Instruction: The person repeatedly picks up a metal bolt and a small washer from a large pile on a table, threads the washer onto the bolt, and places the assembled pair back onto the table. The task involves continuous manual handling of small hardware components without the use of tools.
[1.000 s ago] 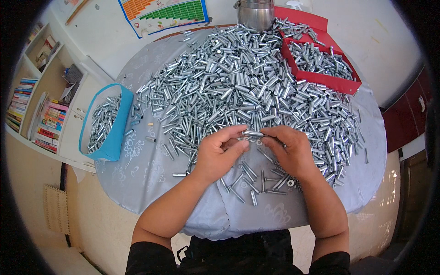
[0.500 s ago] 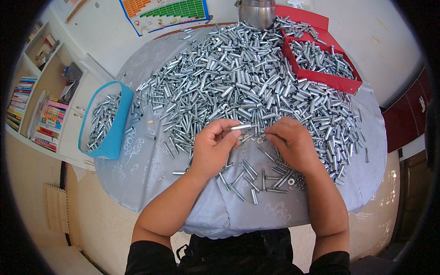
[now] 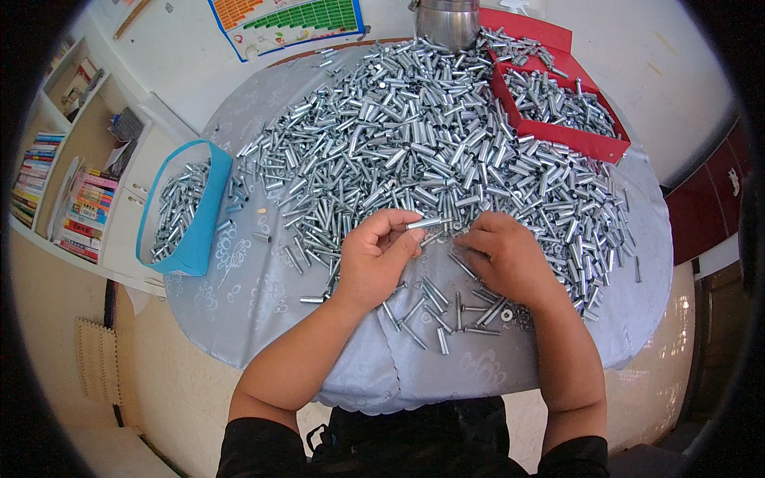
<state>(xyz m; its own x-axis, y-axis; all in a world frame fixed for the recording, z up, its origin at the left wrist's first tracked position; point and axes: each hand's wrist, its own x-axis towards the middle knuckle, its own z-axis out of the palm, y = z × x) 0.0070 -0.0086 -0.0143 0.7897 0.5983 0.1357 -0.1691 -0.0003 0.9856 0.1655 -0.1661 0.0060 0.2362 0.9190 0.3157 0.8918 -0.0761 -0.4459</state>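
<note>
My left hand [image 3: 373, 259] pinches a shiny metal sleeve anchor [image 3: 424, 224] between thumb and fingers, its length lying roughly level and its end pointing right. Close to that end, my right hand [image 3: 510, 259] has its fingers curled together over the near edge of the heap; whatever is in the fingertips is too small to make out. A large heap of metal sleeves and bolts [image 3: 406, 151] spreads beyond both hands. Between my forearms lie several loose bolts [image 3: 434, 295], a short sleeve [image 3: 443, 341] and a flat washer [image 3: 507, 315].
A blue fabric bin [image 3: 213, 211] with metal sleeves stands at the left on the grey tablecloth [image 3: 239, 319]. At the far right, a red box [image 3: 574, 142] holds more pieces, beside a steel pot [image 3: 448, 25]. A bookshelf [image 3: 111, 151] stands left of the table.
My right hand has shifted slightly down and left, its fingers curling lower toward the pieces. My left hand has moved slightly right and still holds the sleeve anchor.
</note>
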